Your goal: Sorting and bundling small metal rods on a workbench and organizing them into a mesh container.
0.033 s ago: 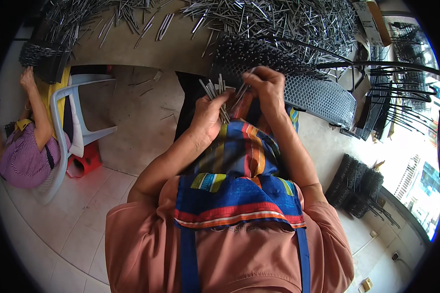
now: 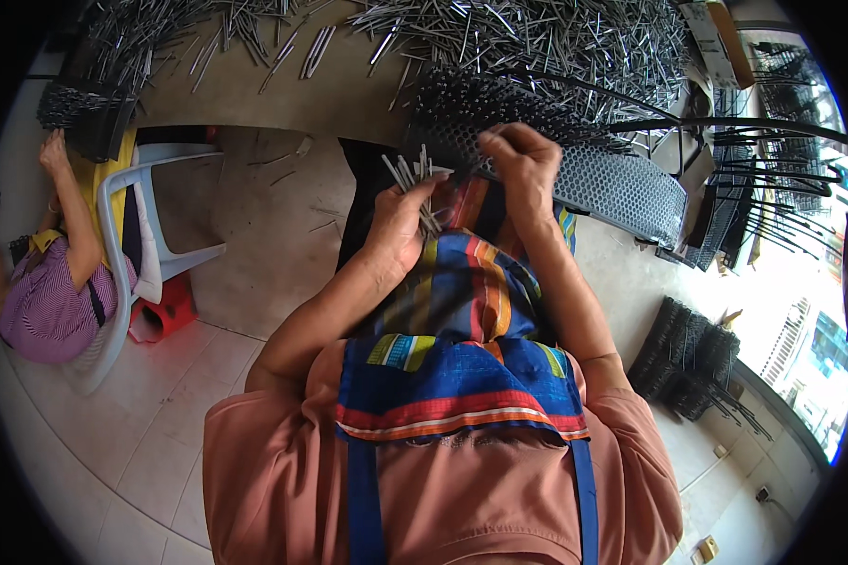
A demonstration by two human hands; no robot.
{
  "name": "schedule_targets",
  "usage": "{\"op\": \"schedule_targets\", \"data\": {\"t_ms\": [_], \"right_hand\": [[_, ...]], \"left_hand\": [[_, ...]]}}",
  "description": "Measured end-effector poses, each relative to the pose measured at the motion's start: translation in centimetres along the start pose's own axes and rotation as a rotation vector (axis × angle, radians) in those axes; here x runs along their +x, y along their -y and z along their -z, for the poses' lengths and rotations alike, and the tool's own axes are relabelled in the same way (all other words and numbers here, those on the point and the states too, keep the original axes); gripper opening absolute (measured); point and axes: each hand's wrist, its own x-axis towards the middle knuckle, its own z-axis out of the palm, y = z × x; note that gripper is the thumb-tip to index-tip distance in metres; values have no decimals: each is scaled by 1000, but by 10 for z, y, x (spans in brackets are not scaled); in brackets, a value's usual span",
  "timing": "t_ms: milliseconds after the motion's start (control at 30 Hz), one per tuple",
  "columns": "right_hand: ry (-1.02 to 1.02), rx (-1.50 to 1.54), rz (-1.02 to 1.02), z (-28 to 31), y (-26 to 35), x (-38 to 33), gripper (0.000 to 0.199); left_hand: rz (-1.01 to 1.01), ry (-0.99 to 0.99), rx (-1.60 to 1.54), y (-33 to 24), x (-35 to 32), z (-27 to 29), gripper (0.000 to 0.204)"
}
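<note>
A bunch of thin grey metal rods [image 2: 407, 173] is gripped in my left hand [image 2: 398, 224], fanned upward over my lap. To its right, my right hand [image 2: 528, 168] is closed with its fingertips pinched, just over the near edge of a dark perforated tray [image 2: 617, 179]. Blur hides whether a rod is between those fingertips. Many dark rods stand upright in the left part of the tray, while holes show in its right part. A striped cloth apron [image 2: 471, 282] covers my lap beneath both hands.
Loose metal rods [image 2: 537, 42] lie heaped across the table [image 2: 283, 108]. At left, a person [image 2: 57, 282] sits on a pale plastic chair [image 2: 118, 245], one hand at another rod-filled tray [image 2: 85, 108]. Black racks [image 2: 683, 358] stand on the floor at right, and wire racks [image 2: 773, 188] above them.
My right hand has shifted slightly right, away from the bunch of rods. The rod seen near its fingers before no longer shows clearly. My left hand stays nearly still.
</note>
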Motion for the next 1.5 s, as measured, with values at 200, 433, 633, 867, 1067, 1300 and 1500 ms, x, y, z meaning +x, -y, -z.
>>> {"op": "schedule_targets", "data": {"t_ms": [200,433,633,867,1067,1300,1500], "right_hand": [[-134,-31,454,-1,-5,21,5],[-127,-254,506,-8,-8,22,9],[-103,-519,584,-15,-8,26,13],[-45,-558,660,-17,-8,24,14],[-31,-683,647,-16,-12,25,17],[-25,-614,700,-14,-18,31,13],[2,-632,727,-17,-6,27,10]], "left_hand": [[79,130,334,22,-14,36,19],[51,110,485,11,-31,26,19],[-23,128,391,12,-12,15,19],[-53,60,227,9,1,1,15],[-41,44,163,4,4,-4,12],[-47,43,127,6,4,-3,11],[-76,64,94,6,6,-2,11]]}}
